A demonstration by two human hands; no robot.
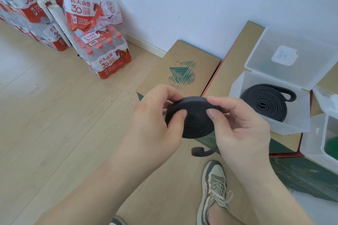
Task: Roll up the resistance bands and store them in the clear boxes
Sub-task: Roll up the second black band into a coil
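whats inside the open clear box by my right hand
A black resistance band lies coiled flat in the open clear box, its outer end looping loose toward the right wall. The floor under the coil is covered, so anything beneath cannot be seen.

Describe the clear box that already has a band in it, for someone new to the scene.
Look right, to the cardboard carton against the white wall. On it sits a clear box, lid hinged open. Unlike the neighbouring box showing something green, it holds a coiled black band.

Two black bands (192, 124), two clear boxes (292, 128), perhaps four bottle packs (109, 58).
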